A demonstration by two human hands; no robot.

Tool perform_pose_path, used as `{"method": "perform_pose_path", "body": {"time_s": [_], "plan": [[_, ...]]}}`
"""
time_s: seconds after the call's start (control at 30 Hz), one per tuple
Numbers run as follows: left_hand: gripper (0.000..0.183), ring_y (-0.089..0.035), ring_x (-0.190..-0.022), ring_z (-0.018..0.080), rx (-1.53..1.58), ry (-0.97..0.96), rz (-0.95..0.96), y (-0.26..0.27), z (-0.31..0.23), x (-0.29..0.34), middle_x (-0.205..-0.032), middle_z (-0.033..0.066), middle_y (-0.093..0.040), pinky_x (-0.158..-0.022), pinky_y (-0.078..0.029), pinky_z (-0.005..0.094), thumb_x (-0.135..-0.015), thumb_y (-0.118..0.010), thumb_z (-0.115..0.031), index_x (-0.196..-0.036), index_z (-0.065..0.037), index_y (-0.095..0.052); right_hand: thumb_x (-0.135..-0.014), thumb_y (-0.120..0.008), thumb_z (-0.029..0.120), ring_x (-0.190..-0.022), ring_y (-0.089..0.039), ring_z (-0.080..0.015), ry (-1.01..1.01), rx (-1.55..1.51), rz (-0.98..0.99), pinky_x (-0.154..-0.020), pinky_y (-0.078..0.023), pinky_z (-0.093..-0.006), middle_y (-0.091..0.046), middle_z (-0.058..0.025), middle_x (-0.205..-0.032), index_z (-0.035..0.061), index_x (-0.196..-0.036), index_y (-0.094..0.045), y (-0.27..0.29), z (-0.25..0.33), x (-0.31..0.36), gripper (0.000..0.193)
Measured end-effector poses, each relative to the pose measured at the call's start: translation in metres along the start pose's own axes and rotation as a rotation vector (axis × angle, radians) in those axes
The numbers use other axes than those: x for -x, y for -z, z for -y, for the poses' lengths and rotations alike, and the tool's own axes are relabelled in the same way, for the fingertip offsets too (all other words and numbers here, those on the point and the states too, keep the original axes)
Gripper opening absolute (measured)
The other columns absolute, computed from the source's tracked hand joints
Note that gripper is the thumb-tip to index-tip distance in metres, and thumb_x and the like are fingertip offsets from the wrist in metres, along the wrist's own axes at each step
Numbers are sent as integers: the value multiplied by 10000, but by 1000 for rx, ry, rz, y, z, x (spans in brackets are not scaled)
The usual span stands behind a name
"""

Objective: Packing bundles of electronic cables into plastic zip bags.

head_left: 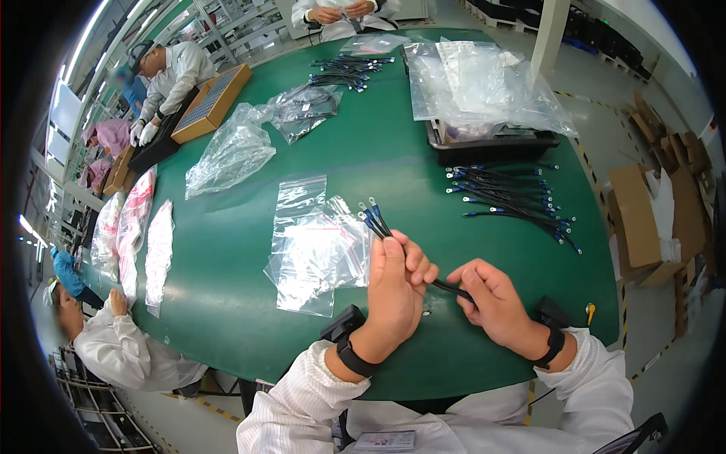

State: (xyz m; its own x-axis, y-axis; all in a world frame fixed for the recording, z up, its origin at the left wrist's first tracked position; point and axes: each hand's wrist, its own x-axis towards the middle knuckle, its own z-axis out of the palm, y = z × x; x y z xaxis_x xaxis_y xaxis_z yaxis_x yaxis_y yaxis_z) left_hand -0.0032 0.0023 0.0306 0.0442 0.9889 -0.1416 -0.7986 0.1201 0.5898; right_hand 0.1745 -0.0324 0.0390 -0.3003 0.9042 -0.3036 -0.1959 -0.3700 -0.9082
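Observation:
A small bunch of black cables (376, 221) with blue sleeves and ring terminals is gripped in my left hand (398, 284), terminals pointing up and away from me. My right hand (490, 303) pinches the other end of the same bunch between thumb and fingers, so its tips there are hidden. Beyond my left hand lie clear zip bags (310, 261), overlapping on the green table (227, 250). A loose pile of similar black cables (510, 198) with blue ends rests to the right, past my right hand.
A black tray (491, 147) heaped with clear plastic bags (484, 83) stands at the far right. More cables (348, 73) lie at the far side, near crumpled bags (234, 147). Filled bags (136, 227) line the left edge. Co-workers sit left and opposite. Cardboard boxes (646, 216) stand on the floor.

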Motion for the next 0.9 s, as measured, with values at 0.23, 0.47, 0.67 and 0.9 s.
{"method": "perform_pose_path", "body": {"time_s": [0.23, 0.47, 0.67, 0.9], "plan": [[370, -422, -714, 113, -69, 79, 70, -7, -11, 0, -837, -6, -446, -750, -421, 296, -1134, -358, -436, -1131, -111, -535, -1109, -499, 273, -569, -406, -28, 189, 419, -23, -500, -333, -218, -482, 51, -688, 42, -979, -593, 7, -10, -6, 281], [490, -311, -556, 94, -110, 125, 287, 9, -17, -1, -652, -30, -370, -554, -285, 275, -1128, -338, -433, -897, -68, -570, -1114, -483, 300, -619, -476, -90, -332, 4, 337, -535, -399, -284, -555, -9, -791, 46, -1048, -584, 15, -12, -8, 281], [94, -467, -555, 25, -738, -141, 174, -4, -3, 5, -638, -27, -555, -508, -345, 230, -1013, -663, -126, -1019, -61, -596, -1053, -373, 658, -658, -576, -148, -446, -354, 321, -568, -481, -270, -599, -65, -911, 42, -1146, -544, 15, 4, -14, 645], [253, -639, -513, 159, -1190, -203, 290, -1, -1, 10, -643, 66, -656, -516, -497, 311, -951, -690, -125, -1175, -59, -592, -1086, -366, 597, -678, -574, -141, -339, -205, 363, -596, -484, -269, -593, -66, -901, 74, -1153, -551, 17, -14, -15, 560]]}}
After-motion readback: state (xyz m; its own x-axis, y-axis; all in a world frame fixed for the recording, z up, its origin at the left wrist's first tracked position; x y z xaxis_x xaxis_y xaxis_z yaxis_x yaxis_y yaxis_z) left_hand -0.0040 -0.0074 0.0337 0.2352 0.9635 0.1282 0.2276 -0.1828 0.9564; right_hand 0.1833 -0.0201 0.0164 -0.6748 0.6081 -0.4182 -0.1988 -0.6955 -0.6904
